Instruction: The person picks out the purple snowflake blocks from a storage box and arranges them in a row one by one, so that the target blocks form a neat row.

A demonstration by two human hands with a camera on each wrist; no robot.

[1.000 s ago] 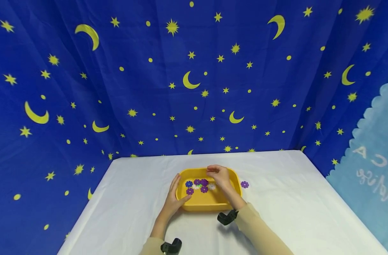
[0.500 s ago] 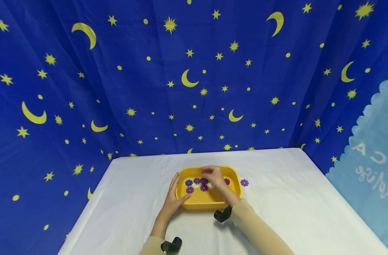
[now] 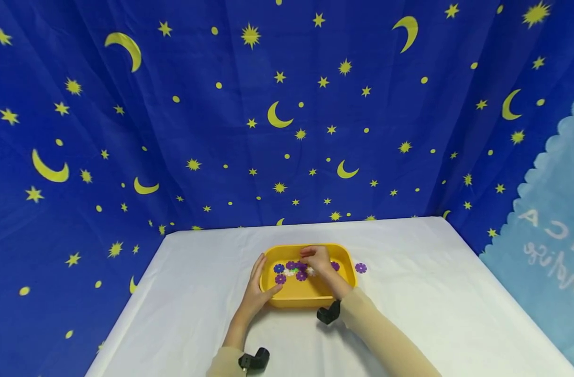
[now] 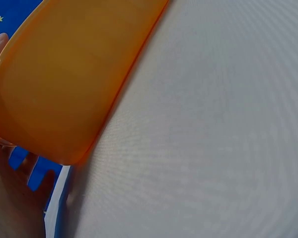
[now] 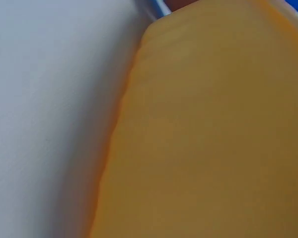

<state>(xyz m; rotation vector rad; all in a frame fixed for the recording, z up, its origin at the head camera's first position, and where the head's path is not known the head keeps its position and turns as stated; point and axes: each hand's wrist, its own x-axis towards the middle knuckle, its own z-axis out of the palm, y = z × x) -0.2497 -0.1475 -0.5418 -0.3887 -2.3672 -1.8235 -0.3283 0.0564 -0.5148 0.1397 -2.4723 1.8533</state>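
Observation:
A yellow plastic tub (image 3: 296, 302) stands on the white-covered table. My left hand (image 3: 256, 293) grips its left end, thumb over the near rim and fingers along the outer wall. The left wrist view shows those fingers (image 4: 27, 171) behind the tub's end. Inside lie several notched flower-shaped discs: a blue disc (image 3: 279, 268), purple discs (image 3: 280, 279), white ones and a bit of green. My right hand (image 3: 319, 259) reaches into the tub with bent fingers, over a purple disc (image 3: 301, 266). Whether the fingertips pinch it is hidden. In the right wrist view, the tub's wall fills most of the frame.
One purple flower disc (image 3: 361, 268) lies on the table (image 3: 433, 298) just right of the tub. Behind the table hangs a blue curtain (image 3: 249, 136) with yellow moons and stars. A light-blue cloth (image 3: 555, 220) hangs at the right.
My right hand has moved left inside the tub, to the purple discs, uncovering another purple disc at the tub's right side. The left hand keeps its grip on the tub.

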